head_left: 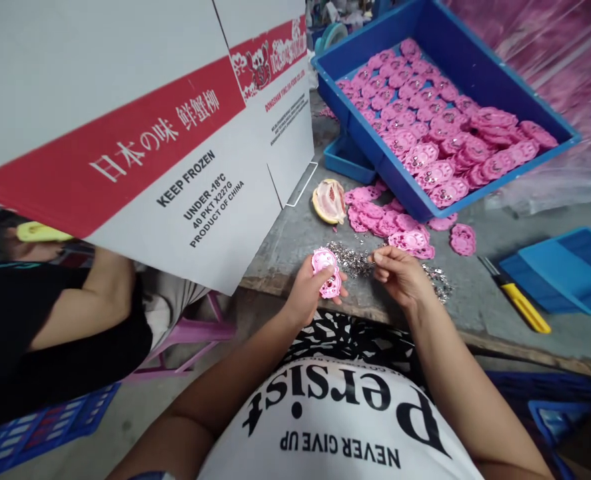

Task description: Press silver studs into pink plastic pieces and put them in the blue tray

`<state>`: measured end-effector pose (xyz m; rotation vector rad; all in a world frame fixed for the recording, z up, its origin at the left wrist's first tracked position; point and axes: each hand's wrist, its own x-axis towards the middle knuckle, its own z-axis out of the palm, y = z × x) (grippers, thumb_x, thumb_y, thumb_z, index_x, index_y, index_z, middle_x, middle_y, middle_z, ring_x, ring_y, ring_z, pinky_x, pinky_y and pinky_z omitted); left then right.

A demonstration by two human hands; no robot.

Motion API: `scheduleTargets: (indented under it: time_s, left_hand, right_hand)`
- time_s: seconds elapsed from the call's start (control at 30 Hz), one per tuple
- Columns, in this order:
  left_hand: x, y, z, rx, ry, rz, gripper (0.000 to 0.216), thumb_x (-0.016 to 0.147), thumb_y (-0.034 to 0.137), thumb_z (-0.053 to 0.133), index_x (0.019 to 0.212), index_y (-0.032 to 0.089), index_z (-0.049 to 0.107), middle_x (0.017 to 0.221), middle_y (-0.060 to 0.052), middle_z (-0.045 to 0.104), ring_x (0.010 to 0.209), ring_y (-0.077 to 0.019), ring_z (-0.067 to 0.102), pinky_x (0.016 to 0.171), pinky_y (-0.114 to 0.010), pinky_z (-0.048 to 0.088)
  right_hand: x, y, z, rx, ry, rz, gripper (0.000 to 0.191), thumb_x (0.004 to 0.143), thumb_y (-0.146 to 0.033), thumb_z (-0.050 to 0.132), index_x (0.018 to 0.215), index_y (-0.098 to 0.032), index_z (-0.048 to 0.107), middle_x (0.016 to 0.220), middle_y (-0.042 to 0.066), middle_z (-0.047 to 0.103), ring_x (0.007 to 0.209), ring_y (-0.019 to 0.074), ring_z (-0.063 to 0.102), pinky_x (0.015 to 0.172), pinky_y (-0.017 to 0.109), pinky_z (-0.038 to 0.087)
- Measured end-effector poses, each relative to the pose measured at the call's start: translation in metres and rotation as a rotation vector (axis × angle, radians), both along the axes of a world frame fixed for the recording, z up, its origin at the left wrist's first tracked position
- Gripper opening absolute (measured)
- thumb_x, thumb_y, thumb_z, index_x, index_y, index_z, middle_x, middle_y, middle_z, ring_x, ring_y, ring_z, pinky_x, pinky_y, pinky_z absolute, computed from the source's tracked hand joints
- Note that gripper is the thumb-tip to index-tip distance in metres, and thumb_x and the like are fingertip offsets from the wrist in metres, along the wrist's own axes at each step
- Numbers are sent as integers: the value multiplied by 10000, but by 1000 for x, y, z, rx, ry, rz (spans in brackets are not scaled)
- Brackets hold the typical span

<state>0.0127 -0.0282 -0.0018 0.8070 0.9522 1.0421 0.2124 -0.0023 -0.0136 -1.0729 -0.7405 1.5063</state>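
A pink plastic piece (326,272) with a scalloped edge rests in my left hand (305,290), the thumb pressed across its face. To the right, my right hand (401,275) is raised just over the table with thumb and forefinger pinched together; whatever sits between the tips is too small to make out. Small shiny metal bits (350,259) lie in a loose pile between and behind my hands, and more of them are by my right wrist. Behind the pile, several pink pieces (388,223) overlap on the tabletop.
A tilted blue tray (512,190) full of pink pieces stands at the back. Half a peeled fruit (329,201) lies left of it. A yellow-handled tool (525,308) and a blue plastic tray (570,270) are at right. A large white carton (255,193) stands at left, beside another person's arm (90,293).
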Motion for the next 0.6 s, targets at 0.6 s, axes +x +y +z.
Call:
scheduleTargets:
  time_s: [0.6]
  left_hand:
    - [8,-12,23,-34,-104,-52,481,690,332,855,995,170,521,783,15,636,540,-138,667,383,-205,480]
  right_hand:
    - [-26,-19,10,254,-161,175,236,586,-366,964,668,-239,783,837,22,686,803,172,645,753,338,544]
